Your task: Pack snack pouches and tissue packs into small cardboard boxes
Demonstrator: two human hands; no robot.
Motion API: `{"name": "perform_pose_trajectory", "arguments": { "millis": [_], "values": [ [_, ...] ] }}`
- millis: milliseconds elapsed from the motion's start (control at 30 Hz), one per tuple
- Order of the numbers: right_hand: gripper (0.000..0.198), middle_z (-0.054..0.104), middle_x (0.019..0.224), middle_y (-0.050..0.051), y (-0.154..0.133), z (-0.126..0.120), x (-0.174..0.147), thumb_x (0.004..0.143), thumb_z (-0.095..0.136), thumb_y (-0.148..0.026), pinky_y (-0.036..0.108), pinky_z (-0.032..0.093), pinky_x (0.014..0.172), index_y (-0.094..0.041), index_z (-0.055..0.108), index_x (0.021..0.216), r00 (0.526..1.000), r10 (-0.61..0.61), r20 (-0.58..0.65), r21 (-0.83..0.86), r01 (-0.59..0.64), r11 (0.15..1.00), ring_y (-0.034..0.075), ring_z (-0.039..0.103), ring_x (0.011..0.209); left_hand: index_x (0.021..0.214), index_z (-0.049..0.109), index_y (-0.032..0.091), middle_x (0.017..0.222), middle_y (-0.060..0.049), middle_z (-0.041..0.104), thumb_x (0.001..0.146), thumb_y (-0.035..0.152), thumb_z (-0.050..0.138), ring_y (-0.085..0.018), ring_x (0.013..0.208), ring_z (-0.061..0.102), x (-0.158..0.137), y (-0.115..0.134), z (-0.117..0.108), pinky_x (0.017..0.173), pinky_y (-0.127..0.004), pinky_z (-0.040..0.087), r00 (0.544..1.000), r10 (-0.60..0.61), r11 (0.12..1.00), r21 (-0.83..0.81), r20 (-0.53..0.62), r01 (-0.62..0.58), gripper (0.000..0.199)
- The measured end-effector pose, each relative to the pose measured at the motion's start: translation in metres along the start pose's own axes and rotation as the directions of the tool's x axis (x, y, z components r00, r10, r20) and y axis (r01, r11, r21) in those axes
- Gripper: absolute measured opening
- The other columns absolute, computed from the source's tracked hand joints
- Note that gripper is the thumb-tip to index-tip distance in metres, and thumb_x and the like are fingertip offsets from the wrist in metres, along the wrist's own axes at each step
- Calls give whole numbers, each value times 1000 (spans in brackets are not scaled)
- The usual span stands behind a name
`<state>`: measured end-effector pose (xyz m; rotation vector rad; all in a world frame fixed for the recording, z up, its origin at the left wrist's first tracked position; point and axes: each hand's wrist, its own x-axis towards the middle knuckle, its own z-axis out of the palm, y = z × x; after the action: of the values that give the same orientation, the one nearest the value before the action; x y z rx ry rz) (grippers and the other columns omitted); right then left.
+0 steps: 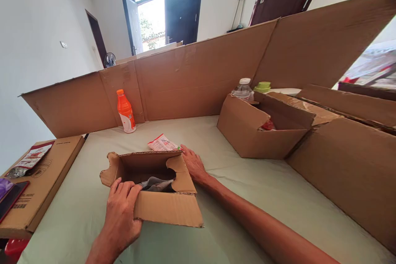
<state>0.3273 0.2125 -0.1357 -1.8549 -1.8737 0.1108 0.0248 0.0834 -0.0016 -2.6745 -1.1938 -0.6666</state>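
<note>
A small cardboard box (167, 208) stands on the pale green cloth with its flaps open, and a grey item (156, 184) lies inside it. My left hand (120, 210) grips the near left edge, fingers hooked over the rim. Along the box's right side, my right hand (194, 165) reaches to the far corner with its visible fingers stretched out; its thumb is hidden. The fingertips are close to a red-and-white packet (163, 143) lying behind the box. Whether they touch the packet cannot be made out.
An orange bottle (126, 113) stands before a cardboard screen (192, 80). To the right is a larger open box (262, 142) with something red inside; a clear bottle (243, 89) stands behind it. A flat carton (58, 173) at left carries another packet (32, 156).
</note>
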Motion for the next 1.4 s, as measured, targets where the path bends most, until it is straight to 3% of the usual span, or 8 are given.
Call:
{"name": "perform_pose_trajectory", "arguments": {
  "millis": [100, 300, 700, 867, 1033, 1133, 1233, 1400],
  "values": [
    [52, 51, 151, 20, -6, 0, 11, 93, 65, -39, 48, 46, 104, -21, 60, 141, 1000, -17, 27, -42, 18, 999, 37, 50, 135, 120, 53, 21, 109, -11, 67, 53, 6, 55, -32, 101, 68, 1, 1, -1, 108, -67, 44, 1000, -7, 1000, -11, 6, 7, 68],
    [35, 63, 132, 10, -1, 0, 15, 99, 63, -40, 49, 52, 100, -18, 64, 126, 997, -39, 71, -86, 45, 995, 25, 62, 116, 115, 55, 21, 109, -10, 69, 53, 5, 54, -30, 101, 68, 3, 4, -2, 110, -66, 43, 999, -30, 998, -58, 11, 31, 64],
    [29, 67, 122, 9, 6, -10, 11, 100, 63, -39, 46, 55, 95, -17, 66, 119, 996, -47, 78, -73, 52, 996, 22, 65, 108, 112, 56, 19, 107, -9, 70, 54, 3, 55, -30, 99, 67, 3, -1, -1, 109, -65, 43, 1000, -20, 998, -66, 7, 20, 60],
    [20, 72, 109, 7, 37, -30, -7, 98, 61, -35, 44, 51, 96, -16, 70, 101, 994, -73, 75, 24, 72, 997, 22, 66, 104, 110, 56, 21, 106, -7, 70, 54, 3, 55, -28, 97, 68, 0, -3, -8, 109, -62, 44, 999, -2, 996, -90, 39, 6, 59],
    [21, 77, 99, 6, 82, -66, -52, 87, 53, -29, 35, 50, 86, -25, 73, 80, 988, -91, 126, 134, 74, 988, 24, 70, 94, 111, 56, 22, 106, -7, 69, 55, 3, 54, -28, 98, 67, -1, -2, -8, 110, -61, 43, 1000, -5, 994, -105, 28, 8, 60],
    [24, 79, 99, 6, 101, -86, -75, 84, 53, -37, 36, 52, 84, -26, 73, 77, 990, -33, 139, 169, 9, 986, 25, 72, 92, 112, 56, 22, 106, -7, 69, 54, 3, 54, -29, 99, 67, -1, -3, -5, 111, -62, 42, 1000, -4, 995, -104, 2, 5, 61],
    [31, 79, 106, 7, 107, -94, -80, 85, 54, -48, 38, 52, 85, -26, 77, 88, 992, 74, 106, 173, -91, 981, 28, 71, 97, 112, 56, 21, 107, -7, 70, 54, 3, 53, -29, 99, 67, 0, -4, -2, 111, -62, 42, 1000, 1, 996, -90, -16, -2, 61],
    [40, 79, 95, 10, 93, -75, -52, 80, 60, -59, 37, 50, 77, -23, 77, 80, 973, 216, 79, 179, -227, 957, 31, 71, 89, 112, 57, 22, 108, -7, 70, 55, 3, 54, -29, 100, 67, -1, -3, -3, 111, -62, 42, 1000, -7, 997, -77, -24, 6, 61]
  ]
}}
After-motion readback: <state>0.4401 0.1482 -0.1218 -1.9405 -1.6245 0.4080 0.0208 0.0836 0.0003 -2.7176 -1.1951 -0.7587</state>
